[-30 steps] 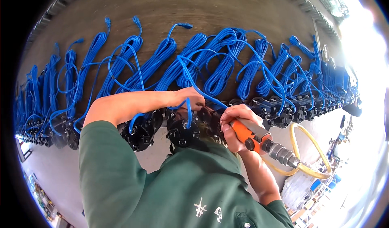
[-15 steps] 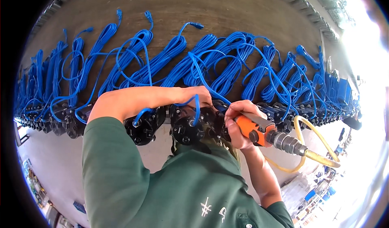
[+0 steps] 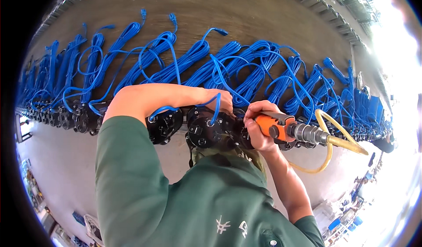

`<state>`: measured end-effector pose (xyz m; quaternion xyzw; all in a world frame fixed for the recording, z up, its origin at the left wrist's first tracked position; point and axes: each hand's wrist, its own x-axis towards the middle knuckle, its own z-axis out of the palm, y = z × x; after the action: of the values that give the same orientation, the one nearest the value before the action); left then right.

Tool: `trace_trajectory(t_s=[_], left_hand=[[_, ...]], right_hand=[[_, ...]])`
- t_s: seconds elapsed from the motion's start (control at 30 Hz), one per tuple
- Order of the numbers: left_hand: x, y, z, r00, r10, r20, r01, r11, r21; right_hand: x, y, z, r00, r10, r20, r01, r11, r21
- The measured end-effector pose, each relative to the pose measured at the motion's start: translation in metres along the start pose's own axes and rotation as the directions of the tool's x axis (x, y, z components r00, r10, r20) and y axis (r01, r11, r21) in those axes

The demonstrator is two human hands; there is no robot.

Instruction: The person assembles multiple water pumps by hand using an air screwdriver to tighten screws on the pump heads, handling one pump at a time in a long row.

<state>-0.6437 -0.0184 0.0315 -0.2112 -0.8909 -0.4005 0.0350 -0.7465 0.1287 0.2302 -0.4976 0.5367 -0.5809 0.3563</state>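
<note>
Both my arms reach to a row of black round-bodied units along the table's near edge. My left hand [image 3: 223, 101] is at the far side of one black unit [image 3: 205, 132]; its fingers are curled down, and whatever they pinch is hidden. A blue cable rises in a loop from that unit's face. My right hand [image 3: 260, 126] wraps around an orange air-powered tool [image 3: 273, 127], whose working end points left toward the units and is out of sight. A ribbed metal fitting [image 3: 310, 133] joins the tool to a yellow hose [image 3: 347, 146].
Bundled blue cables [image 3: 182, 61] with plugs lie across the brown tabletop [image 3: 198, 9], several with loose loops. More black units [image 3: 79, 117] line the near edge to both sides; another unit [image 3: 164, 126] stands just left of my work. Pale floor [image 3: 66, 172] shows below.
The view has shifted a little, so cables and units sit slightly lower and further right. Both hands stay at the same unit, the right still gripping the orange tool.
</note>
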Motion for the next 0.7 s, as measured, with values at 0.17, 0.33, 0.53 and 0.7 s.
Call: trace_trajectory(t_s=[0.17,0.33,0.53,0.7], left_hand=[[-0.001,-0.009,0.009,0.998,0.008,0.055,-0.014,0.994,0.108],[-0.001,-0.016,0.014,0.997,-0.004,0.072,-0.005,0.993,0.118],[-0.017,0.009,-0.035,0.997,-0.048,0.065,0.031,0.969,0.246],[-0.041,0.051,-0.138,0.858,-0.464,-0.221,0.461,0.505,0.730]], right_hand=[[-0.005,0.009,-0.002,1.000,-0.018,0.011,0.018,1.000,0.016],[-0.008,0.011,-0.006,0.992,-0.051,0.114,0.051,0.999,0.007],[-0.010,0.014,-0.003,0.999,0.010,0.050,-0.014,0.996,0.087],[-0.007,0.011,0.000,0.977,-0.152,0.149,0.133,0.982,0.131]])
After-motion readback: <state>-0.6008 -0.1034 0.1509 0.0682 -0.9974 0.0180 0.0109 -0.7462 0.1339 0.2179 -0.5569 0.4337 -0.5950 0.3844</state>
